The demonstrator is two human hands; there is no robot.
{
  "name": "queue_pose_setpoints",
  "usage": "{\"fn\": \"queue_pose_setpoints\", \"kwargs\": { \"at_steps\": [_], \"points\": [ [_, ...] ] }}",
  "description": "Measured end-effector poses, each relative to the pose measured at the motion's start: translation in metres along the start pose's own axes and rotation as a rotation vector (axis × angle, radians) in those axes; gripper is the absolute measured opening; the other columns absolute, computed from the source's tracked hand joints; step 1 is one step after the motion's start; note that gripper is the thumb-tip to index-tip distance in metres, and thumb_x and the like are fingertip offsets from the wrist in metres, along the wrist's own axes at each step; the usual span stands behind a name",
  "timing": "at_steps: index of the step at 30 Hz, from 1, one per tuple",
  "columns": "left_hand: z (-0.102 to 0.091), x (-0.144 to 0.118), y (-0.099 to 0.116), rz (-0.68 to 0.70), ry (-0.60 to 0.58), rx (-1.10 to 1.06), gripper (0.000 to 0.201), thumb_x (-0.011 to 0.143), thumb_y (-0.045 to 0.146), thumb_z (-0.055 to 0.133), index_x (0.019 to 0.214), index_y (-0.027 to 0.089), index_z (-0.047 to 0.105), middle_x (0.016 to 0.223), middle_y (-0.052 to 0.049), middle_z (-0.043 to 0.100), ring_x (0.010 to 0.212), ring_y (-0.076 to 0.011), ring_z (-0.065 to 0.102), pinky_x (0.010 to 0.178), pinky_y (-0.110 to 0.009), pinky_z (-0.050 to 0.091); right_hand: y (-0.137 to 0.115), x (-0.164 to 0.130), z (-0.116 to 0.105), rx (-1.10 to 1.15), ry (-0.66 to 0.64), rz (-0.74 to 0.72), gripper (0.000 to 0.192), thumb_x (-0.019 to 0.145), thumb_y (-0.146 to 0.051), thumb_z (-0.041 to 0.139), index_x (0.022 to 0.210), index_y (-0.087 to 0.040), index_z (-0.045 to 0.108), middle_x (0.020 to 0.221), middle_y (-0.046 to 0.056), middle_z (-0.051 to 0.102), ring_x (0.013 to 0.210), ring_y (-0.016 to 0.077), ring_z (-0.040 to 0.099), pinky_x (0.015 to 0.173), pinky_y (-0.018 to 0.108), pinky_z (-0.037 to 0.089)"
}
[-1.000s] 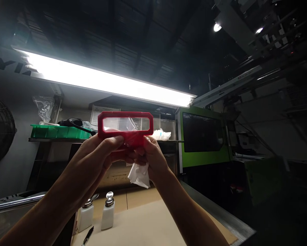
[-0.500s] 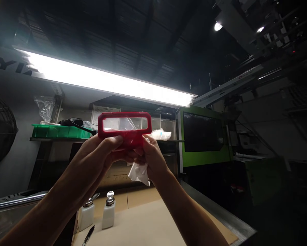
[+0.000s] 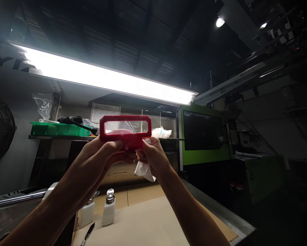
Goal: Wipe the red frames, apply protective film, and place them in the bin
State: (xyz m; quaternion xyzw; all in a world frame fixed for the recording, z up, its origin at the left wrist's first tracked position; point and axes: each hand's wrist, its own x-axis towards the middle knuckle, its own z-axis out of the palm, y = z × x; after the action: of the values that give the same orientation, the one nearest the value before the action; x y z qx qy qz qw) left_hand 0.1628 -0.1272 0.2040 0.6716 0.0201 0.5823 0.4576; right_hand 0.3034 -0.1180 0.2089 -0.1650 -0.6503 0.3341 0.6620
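Both forearms rise from the lower corners of the view and meet at chest height, lifting a red plastic frame with a clear rectangular window up in front of the long fluorescent light. The left hand is turned palm inward, its thumb pressed flat along the frame's lower edge and its fingers curled behind, so it is clamped on the frame. The right hand faces it from the other side, fingers bent and closed on the frame's lower right corner, with a crumpled white wipe pinched in the same grasp and hanging below the palm. The frame sits level, its window facing the camera, just above and between the two hands. Below on the tan work surface stand two white dispenser bottles with metal tops, side by side, and a black pen lies near them. A green tray rests on a shelf at the left, and a green machine stands at the right, well apart from the hands.
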Motion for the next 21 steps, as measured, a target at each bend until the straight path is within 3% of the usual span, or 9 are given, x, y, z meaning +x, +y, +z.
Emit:
{"fn": "queue_pose_setpoints", "kwargs": {
  "at_steps": [5,11,16,21],
  "points": [
    [-0.001,-0.002,-0.004,-0.03,0.038,0.036,0.017,0.073,0.031,0.067,0.085,0.02,0.071,0.077,0.0,0.072,0.068,-0.0134,0.064,0.067,-0.019,0.056,0.008,-0.014,-0.009,-0.008,0.002,-0.121,0.025,0.081,-0.043,0.059,0.073,-0.019,0.057,0.043,-0.01,0.04,0.034,0.0022,0.022,0.033,0.019,0.013],
    [-0.001,-0.007,-0.015,-0.035,0.065,0.035,0.019,0.074,0.032,0.066,0.091,0.025,0.072,0.085,-0.002,0.073,0.07,-0.015,0.066,0.065,-0.019,0.056,0.012,-0.023,-0.013,-0.23,0.048,-0.298,0.017,0.075,-0.035,0.069,0.079,-0.021,0.062,0.05,-0.008,0.048,0.041,0.0048,0.038,0.04,0.02,0.029],
    [-0.005,-0.007,-0.02,-0.061,0.032,0.057,0.023,0.075,0.032,0.066,0.097,0.025,0.07,0.091,-0.003,0.073,0.077,-0.0166,0.067,0.069,-0.022,0.057,0.008,-0.026,-0.015,-0.251,0.077,-0.284,0.017,0.076,-0.033,0.068,0.071,-0.02,0.059,0.05,-0.008,0.044,0.042,0.0047,0.036,0.04,0.021,0.029],
    [-0.018,-0.007,-0.016,-0.127,-0.006,0.212,0.034,0.075,0.039,0.067,0.104,0.021,0.068,0.09,-0.005,0.074,0.077,-0.0189,0.068,0.068,-0.025,0.056,0.001,-0.031,-0.018,-0.298,0.127,-0.281,0.02,0.077,-0.033,0.067,0.069,-0.018,0.056,0.051,-0.008,0.044,0.042,0.0042,0.035,0.039,0.02,0.026]
  ]
}}
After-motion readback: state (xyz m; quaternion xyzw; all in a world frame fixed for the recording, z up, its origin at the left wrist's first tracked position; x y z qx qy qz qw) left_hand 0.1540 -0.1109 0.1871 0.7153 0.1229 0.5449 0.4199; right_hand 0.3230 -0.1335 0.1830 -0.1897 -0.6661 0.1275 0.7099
